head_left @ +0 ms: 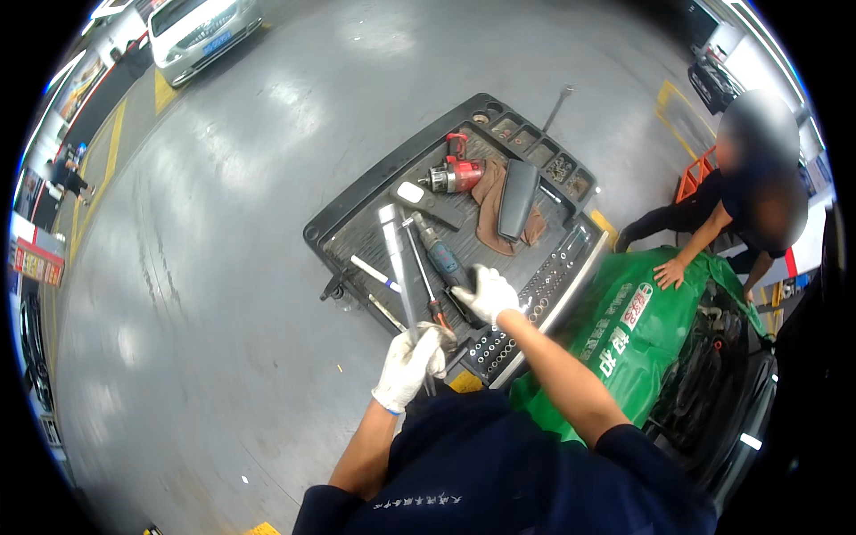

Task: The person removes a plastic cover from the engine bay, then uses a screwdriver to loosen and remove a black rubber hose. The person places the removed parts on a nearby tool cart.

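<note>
In my white-gloved left hand is a long silver metal bar with a thicker round far end. It slants up over the near left edge of the tool cart's black top tray, and its exact kind is unclear. My right hand, also in a white glove, is closed around the near end of a blue-grey cordless ratchet lying on the tray. Between the two lies a thin ratchet wrench with an orange-and-black handle.
A red cordless impact wrench, a brown rag, a dark grey case and rows of sockets fill the cart. At right, a co-worker's hand presses a green fender cover beside an open engine bay.
</note>
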A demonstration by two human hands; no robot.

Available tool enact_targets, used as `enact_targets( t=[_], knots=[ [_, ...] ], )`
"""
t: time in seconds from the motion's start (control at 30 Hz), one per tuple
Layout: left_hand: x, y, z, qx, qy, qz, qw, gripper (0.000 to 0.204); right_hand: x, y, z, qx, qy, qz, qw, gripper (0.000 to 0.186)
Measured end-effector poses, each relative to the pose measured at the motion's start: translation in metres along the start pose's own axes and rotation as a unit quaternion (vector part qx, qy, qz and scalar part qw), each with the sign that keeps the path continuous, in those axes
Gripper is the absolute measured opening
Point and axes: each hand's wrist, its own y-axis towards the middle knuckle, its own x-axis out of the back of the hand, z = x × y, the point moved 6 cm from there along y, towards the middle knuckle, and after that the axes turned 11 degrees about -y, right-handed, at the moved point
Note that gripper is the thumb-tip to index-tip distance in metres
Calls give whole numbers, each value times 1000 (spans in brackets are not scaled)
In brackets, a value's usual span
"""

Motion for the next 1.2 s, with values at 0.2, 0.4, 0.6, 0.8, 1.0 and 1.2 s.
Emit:
enact_targets(
  t=[0.2,0.4,0.6,0.8,1.0,1.2],
  knots=[
    [33,35,15,9,-60,-113,992,35,-3,24,7,-15,69,66,995,73],
    [63,68,-2,-119,71,-236,962,28,36,-35,0,23,345,167,923,70],
    [27,87,-28,-204,29,-232,951,61,26,-125,15,155,539,165,811,46],
    [3,105,-52,-316,187,-169,915,48,-9,-135,30,124,680,227,686,46],
    [0,128,-39,-273,339,-98,895,45,2,-162,15,65,715,218,661,43],
    [-12,119,-38,-315,347,-148,871,42,8,-176,31,55,758,226,609,48]
  ],
)
